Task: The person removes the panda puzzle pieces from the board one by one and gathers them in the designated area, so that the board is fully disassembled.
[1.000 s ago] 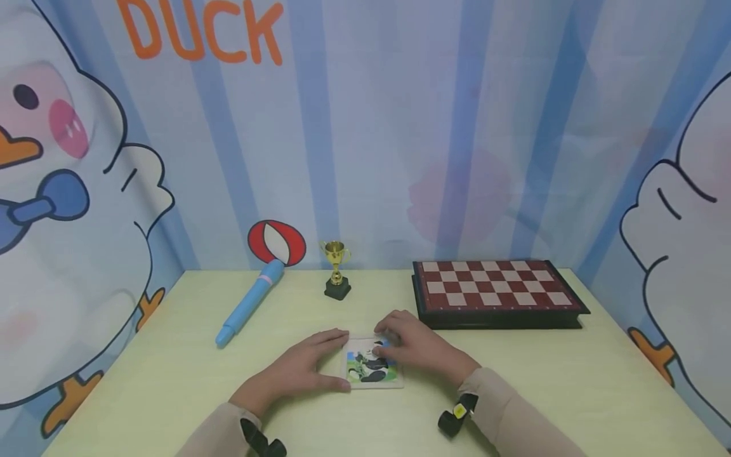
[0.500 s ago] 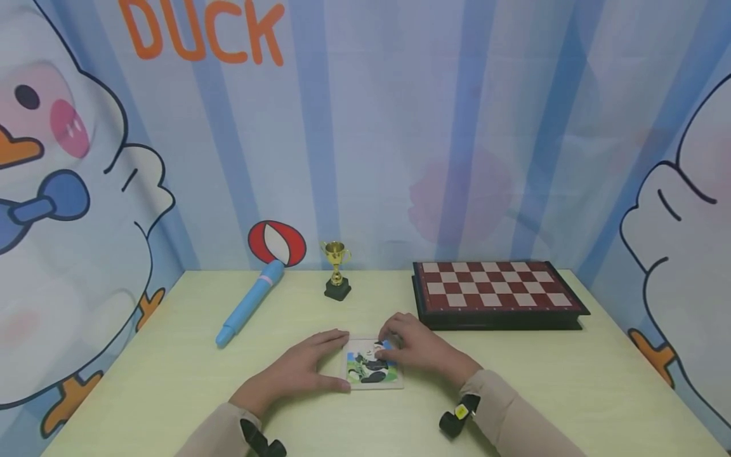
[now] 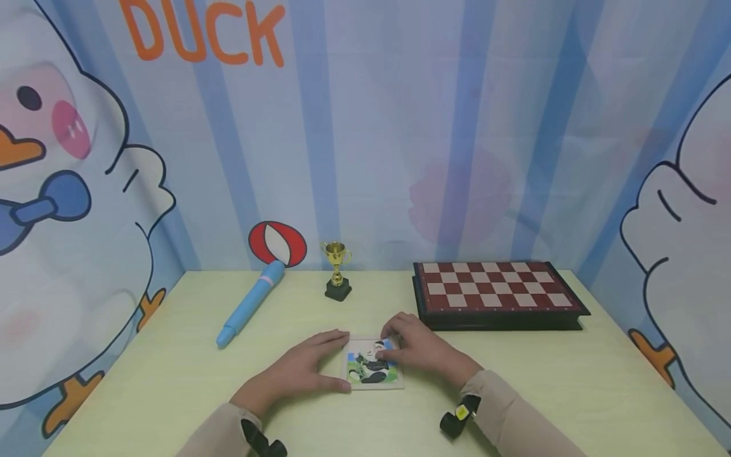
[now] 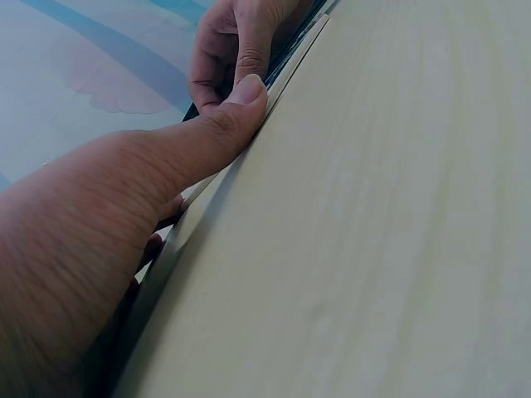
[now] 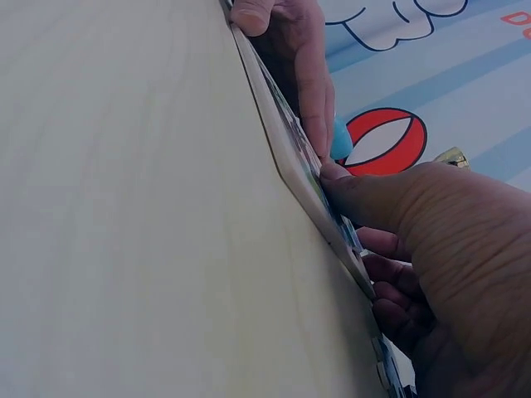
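A small square panda picture puzzle with a pale frame lies flat on the table between both hands. My left hand holds its left side, thumb at the near corner and fingers at the far one. In the left wrist view the left thumb presses along the frame's edge. From the right, my right hand grips the puzzle by its far right corner. Its thumb rests on the picture by the panda's head, and its other fingers curl at the edge, partly hidden.
Behind the hands, a small gold trophy cup stands on a black base. A light blue stick-shaped tube lies at left. At back right sits a red and white chessboard box. A printed curtain closes off the back.
My right hand has shifted slightly right and towards me, showing a bit more of the picture's upper right corner. The left hand and the puzzle have stayed in place.
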Available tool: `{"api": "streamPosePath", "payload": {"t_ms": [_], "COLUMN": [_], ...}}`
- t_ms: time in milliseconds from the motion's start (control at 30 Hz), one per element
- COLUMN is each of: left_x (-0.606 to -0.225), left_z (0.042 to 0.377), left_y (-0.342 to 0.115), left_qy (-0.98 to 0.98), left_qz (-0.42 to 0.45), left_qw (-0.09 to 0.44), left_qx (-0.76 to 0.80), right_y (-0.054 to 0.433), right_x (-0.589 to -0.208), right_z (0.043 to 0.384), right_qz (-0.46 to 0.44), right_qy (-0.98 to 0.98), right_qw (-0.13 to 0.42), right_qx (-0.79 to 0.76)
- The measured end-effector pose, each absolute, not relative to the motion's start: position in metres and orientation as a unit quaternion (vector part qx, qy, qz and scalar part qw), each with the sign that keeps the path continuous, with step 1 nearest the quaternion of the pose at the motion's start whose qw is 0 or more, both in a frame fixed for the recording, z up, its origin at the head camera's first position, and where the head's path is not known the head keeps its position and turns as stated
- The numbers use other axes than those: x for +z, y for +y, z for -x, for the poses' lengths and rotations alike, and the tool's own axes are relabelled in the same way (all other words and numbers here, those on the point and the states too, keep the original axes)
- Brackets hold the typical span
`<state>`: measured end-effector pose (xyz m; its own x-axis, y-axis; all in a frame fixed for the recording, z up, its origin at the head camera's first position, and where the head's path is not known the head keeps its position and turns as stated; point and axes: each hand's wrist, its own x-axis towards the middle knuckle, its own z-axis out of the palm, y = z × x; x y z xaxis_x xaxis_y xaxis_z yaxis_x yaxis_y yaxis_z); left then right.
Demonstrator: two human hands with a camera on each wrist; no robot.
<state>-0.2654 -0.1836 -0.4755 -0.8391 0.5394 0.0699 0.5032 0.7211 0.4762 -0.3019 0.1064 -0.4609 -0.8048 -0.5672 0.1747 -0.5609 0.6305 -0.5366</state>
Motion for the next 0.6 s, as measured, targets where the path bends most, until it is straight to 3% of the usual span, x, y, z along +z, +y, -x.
{"api": "streamPosePath", "payload": {"t_ms": [600], "left_x": [-0.4746], "left_z": [0.264], "left_y": [-0.1822], "left_qy": [0.929], "left_qz": [-0.277], "left_qw": [0.037], "left_qx": [0.241], "right_y": [0.1062], "right_x": [-0.4634], "right_z": [0.3037], "right_qz": [0.31], "right_qy": [0.905], "right_qw": [0.005], "right_qx": [-0.292]}}
